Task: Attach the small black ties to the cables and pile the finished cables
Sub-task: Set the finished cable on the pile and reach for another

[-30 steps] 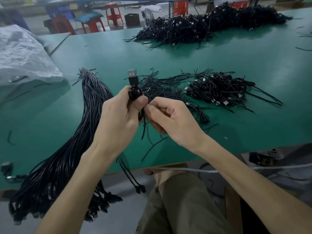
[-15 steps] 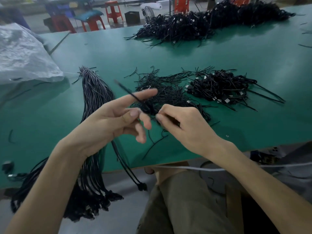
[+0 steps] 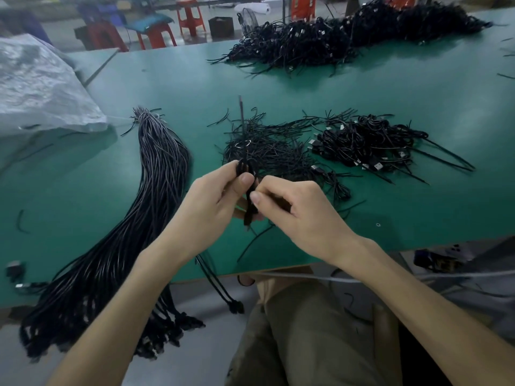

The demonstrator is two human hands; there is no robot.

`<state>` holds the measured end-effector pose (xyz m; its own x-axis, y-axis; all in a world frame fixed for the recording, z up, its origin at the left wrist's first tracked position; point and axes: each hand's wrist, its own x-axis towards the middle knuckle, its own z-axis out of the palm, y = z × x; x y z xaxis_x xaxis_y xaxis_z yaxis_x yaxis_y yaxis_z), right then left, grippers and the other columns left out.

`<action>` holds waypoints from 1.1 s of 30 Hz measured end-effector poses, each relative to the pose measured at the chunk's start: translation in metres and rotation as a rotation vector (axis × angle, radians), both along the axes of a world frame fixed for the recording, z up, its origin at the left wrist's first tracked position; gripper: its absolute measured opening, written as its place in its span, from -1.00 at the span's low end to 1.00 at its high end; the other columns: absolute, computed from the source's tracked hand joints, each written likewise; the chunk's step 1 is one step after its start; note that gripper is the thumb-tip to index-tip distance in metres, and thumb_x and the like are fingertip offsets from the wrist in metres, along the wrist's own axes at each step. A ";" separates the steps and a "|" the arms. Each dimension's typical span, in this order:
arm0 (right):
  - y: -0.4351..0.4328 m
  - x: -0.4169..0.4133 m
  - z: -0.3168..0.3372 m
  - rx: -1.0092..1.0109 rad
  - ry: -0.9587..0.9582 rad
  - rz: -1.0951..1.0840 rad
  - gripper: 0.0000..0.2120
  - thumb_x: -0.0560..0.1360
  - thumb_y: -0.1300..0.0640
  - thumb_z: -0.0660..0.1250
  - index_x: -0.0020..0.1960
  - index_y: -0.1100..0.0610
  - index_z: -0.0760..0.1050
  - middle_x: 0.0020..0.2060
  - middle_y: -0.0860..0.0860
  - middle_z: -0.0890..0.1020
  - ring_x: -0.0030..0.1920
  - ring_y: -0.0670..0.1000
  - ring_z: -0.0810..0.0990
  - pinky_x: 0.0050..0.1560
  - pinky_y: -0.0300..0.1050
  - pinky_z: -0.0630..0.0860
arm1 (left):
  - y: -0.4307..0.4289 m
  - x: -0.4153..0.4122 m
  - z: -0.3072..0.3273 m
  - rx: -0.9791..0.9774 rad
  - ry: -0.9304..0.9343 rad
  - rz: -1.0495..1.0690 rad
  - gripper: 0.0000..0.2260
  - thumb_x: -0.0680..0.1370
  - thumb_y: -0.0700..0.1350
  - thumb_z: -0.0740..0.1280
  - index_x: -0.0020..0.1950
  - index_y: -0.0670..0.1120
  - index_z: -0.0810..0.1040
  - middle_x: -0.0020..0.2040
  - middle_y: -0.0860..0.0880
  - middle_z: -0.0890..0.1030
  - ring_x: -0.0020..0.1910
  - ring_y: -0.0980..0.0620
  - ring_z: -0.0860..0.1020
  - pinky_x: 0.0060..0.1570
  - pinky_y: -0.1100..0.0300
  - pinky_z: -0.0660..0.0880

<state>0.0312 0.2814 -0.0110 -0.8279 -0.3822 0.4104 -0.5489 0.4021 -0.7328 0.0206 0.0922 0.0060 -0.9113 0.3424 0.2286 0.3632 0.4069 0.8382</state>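
Over the worktop (image 3: 306, 90) the left hand (image 3: 211, 201) grips a folded cable (image 3: 249, 210), a black tie (image 3: 242, 126) standing up from it; the right hand (image 3: 301, 210) pinches the bundle below. Tying seems midway: next, cinch the tie, then drop the cable on the finished pile (image 3: 367, 143).

A folded black cable (image 3: 249, 201) stands upright at centre, with a thin black tie (image 3: 241, 118) rising straight from it. Loose ties (image 3: 278, 151) sprawl at 12 o'clock. Tied cables (image 3: 367, 143) are heaped at 2, and a long untied bundle (image 3: 156, 176) lies at 9.
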 end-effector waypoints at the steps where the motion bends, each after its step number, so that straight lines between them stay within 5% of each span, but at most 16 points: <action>1: 0.000 0.000 -0.001 0.012 0.006 -0.005 -0.75 0.69 0.13 0.28 -0.15 0.18 0.47 -0.44 -0.09 0.40 -0.44 -0.03 0.35 -0.37 -0.21 0.26 | 0.000 -0.001 -0.001 -0.039 0.011 0.015 -0.66 0.69 -0.01 0.18 0.02 -0.31 0.47 -0.17 -0.21 0.63 -0.23 -0.14 0.70 -0.18 -0.18 0.64; 6: 0.001 -0.001 0.000 0.182 0.111 -0.022 -0.75 0.69 0.14 0.25 -0.14 0.21 0.47 -0.39 -0.03 0.46 -0.40 0.01 0.41 -0.33 0.05 0.41 | 0.003 -0.005 0.002 -0.242 -0.078 0.069 -0.66 0.72 0.00 0.17 -0.16 -0.18 0.38 -0.43 -0.10 0.53 -0.54 -0.08 0.59 -0.53 0.12 0.46; 12: 0.004 0.007 -0.002 0.714 0.704 0.058 -0.82 0.58 0.24 0.38 -0.19 0.11 0.50 -0.36 -0.01 0.53 -0.33 0.05 0.52 -0.28 -0.05 0.45 | -0.011 -0.015 0.014 -0.379 -0.608 -0.281 -0.61 0.73 0.01 0.19 -0.22 -0.17 0.47 -0.36 -0.10 0.50 -0.56 -0.04 0.46 -0.50 0.17 0.49; 17: 0.008 0.012 0.000 0.668 0.856 0.082 -0.79 0.61 0.27 0.33 -0.19 0.11 0.46 -0.36 0.00 0.47 -0.35 0.06 0.42 -0.27 -0.07 0.34 | -0.018 -0.019 0.022 -0.369 -0.801 -0.491 -0.63 0.72 0.09 0.19 -0.22 -0.03 0.51 -0.32 -0.04 0.49 -0.58 0.03 0.33 -0.53 0.22 0.44; 22: 0.017 0.014 -0.005 0.519 0.524 -0.006 -0.72 0.66 -0.03 0.28 0.05 0.19 0.56 -0.10 0.03 0.59 -0.07 0.08 0.54 -0.05 0.04 0.53 | -0.011 -0.018 0.011 -0.282 -0.607 -0.396 -0.65 0.67 0.15 0.22 -0.24 0.08 0.59 -0.34 -0.08 0.42 -0.54 0.02 0.33 -0.51 0.22 0.39; 26: 0.027 0.015 -0.011 0.497 0.320 -0.156 -0.50 0.62 -0.21 0.23 0.35 0.16 0.47 0.19 0.02 0.52 0.20 0.08 0.46 0.23 -0.01 0.39 | -0.008 -0.020 0.003 -0.343 -0.465 -0.388 -0.66 0.64 0.22 0.20 -0.12 0.15 0.71 -0.40 -0.04 0.24 -0.48 0.04 0.22 -0.47 0.25 0.23; 30: 0.028 0.007 -0.018 0.247 -0.115 -0.013 -0.85 0.65 0.13 0.31 0.18 0.14 0.58 -0.08 -0.07 0.63 -0.08 -0.09 0.55 0.01 -0.12 0.46 | -0.004 -0.021 -0.001 -0.275 -0.378 -0.363 -0.67 0.67 0.15 0.21 -0.12 0.08 0.69 -0.45 0.04 0.41 -0.48 0.08 0.33 -0.44 0.28 0.29; 33: 0.038 -0.006 -0.019 0.109 -0.176 -0.088 -0.88 0.65 0.19 0.31 0.00 0.13 0.62 -0.34 -0.07 0.61 -0.35 -0.04 0.53 -0.25 -0.20 0.43 | -0.014 -0.025 -0.001 -0.092 -0.409 -0.173 -0.60 0.66 0.16 0.18 0.04 -0.08 0.67 -0.20 -0.03 0.70 -0.34 0.01 0.61 -0.39 0.24 0.47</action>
